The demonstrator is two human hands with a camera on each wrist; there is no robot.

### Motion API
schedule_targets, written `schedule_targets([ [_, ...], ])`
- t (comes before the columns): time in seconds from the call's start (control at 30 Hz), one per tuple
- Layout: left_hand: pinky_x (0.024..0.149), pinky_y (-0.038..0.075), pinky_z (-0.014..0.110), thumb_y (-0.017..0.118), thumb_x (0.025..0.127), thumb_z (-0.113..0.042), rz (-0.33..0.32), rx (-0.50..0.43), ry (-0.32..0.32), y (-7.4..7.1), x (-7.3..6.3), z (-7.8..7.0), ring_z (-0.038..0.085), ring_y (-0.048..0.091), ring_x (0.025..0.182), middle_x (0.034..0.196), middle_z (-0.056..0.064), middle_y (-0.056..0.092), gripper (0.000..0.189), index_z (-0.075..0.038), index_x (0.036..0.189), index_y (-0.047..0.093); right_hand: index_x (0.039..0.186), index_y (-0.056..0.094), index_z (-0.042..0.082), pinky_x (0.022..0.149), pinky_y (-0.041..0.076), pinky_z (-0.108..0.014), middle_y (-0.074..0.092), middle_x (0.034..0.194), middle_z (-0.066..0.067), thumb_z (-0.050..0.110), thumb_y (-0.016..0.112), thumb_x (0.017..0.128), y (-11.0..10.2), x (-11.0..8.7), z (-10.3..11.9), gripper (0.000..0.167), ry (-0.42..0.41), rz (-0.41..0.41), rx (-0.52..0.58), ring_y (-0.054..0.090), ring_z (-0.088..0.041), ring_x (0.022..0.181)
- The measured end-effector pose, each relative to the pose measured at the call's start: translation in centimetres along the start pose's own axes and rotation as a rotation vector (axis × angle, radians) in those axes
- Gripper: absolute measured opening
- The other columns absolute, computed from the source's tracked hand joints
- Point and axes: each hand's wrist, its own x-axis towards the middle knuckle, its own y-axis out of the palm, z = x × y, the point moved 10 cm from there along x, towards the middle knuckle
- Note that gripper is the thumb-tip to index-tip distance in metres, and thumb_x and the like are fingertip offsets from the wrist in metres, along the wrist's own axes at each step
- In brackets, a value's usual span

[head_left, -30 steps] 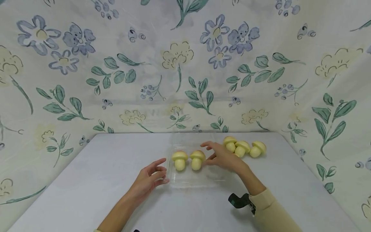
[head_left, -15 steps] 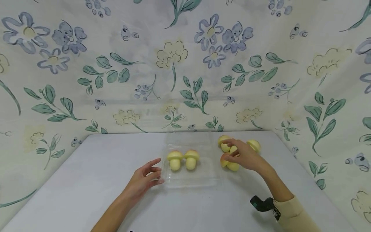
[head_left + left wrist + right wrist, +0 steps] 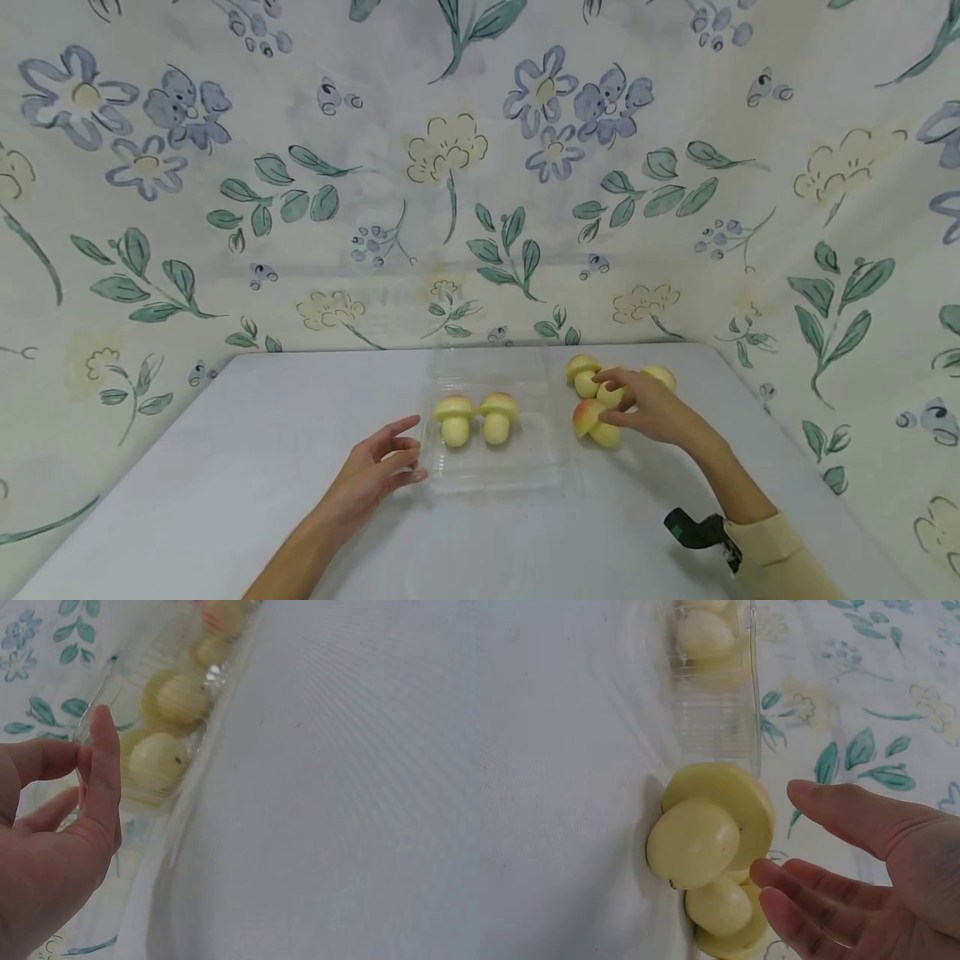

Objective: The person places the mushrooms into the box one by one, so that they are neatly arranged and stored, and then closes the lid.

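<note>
Mushrooms (image 3: 497,429), yellow and six in number, are divided into two groups: two lie inside the clear box (image 3: 536,443), and four are on the white worktop (image 3: 225,475), to the right of this box. A backdrop (image 3: 450,183) with blue, green and yellow flowers rises behind the worktop and also along its sides. The box is placed near the middle of the worktop, and its two mushrooms lie side by side in its left half, with the caps toward the backdrop. At the lower right, a beige sleeve (image 3: 780,550) covers the right arm, with a black device (image 3: 696,530) beside its cuff.

The left hand (image 3: 367,477) is at the left wall of the box; its fingers (image 3: 105,769) are apart and slightly bent, and I cannot tell whether they press on the wall. The right hand (image 3: 654,408) is over the right group, nearest to the front mushroom, which has a reddish cap. Its fingers (image 3: 799,930) are spread, with the thumb well away from the others, and they pinch nothing. Whether a fingertip touches this mushroom, I cannot tell.
</note>
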Motion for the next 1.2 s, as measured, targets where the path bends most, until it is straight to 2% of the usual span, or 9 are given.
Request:
schedule_targets([
  [0.27, 0.085, 0.060, 0.031, 0.059, 0.094, -0.001, -0.002, 0.005, 0.006, 0.3, 0.1, 0.1, 0.010, 0.055, 0.087, 0.103, 0.001, 0.050, 0.062, -0.003, 0.150, 0.034, 0.130, 0.055, 0.002, 0.075, 0.060, -0.034, 0.058, 0.126, -0.025, 0.012, 0.072, 0.089, 0.0, -0.2, -0.2, 0.046, -0.028, 0.009, -0.012, 0.071, -0.027, 0.091],
  [0.47, 0.085, 0.060, 0.030, 0.059, 0.094, -0.001, 0.000, 0.004, 0.008, 0.4, 0.2, 0.1, 0.010, 0.055, 0.088, 0.103, 0.001, 0.050, 0.061, -0.003, 0.149, 0.035, 0.128, 0.057, 0.010, 0.082, 0.059, -0.043, 0.059, 0.129, -0.016, 0.012, 0.074, 0.087, 0.6, 0.1, -0.2, 0.045, -0.050, 0.020, -0.076, 0.068, -0.030, 0.099],
  [0.77, 0.085, 0.060, 0.030, 0.059, 0.094, -0.002, 0.005, 0.014, 0.006, 0.3, 0.2, 0.0, 0.011, 0.055, 0.088, 0.104, 0.002, 0.050, 0.061, -0.003, 0.150, 0.034, 0.128, 0.059, 0.005, 0.093, 0.052, -0.053, 0.061, 0.127, -0.015, 0.010, 0.072, 0.087, 1.7, 0.4, 0.0, 0.043, -0.117, 0.052, -0.082, 0.057, -0.034, 0.113],
  [1.03, 0.085, 0.060, 0.031, 0.058, 0.094, -0.001, 0.015, 0.001, 0.012, 0.3, 0.1, 0.0, 0.011, 0.055, 0.087, 0.103, 0.001, 0.051, 0.060, -0.003, 0.149, 0.034, 0.126, 0.062, 0.009, 0.087, 0.055, -0.051, 0.059, 0.128, -0.014, 0.005, 0.073, 0.085, 2.3, 0.3, 0.2, 0.042, -0.146, 0.066, -0.092, 0.052, -0.036, 0.121],
  [1.2, 0.085, 0.060, 0.030, 0.059, 0.094, -0.002, 0.018, 0.008, 0.012, 0.3, 0.1, -0.1, 0.012, 0.054, 0.088, 0.103, 0.002, 0.050, 0.060, -0.003, 0.149, 0.034, 0.128, 0.061, 0.007, 0.093, 0.052, -0.051, 0.059, 0.128, -0.014, 0.007, 0.075, 0.083, 2.2, 0.2, -0.1, 0.047, -0.122, 0.077, -0.127, 0.056, -0.034, 0.116],
])
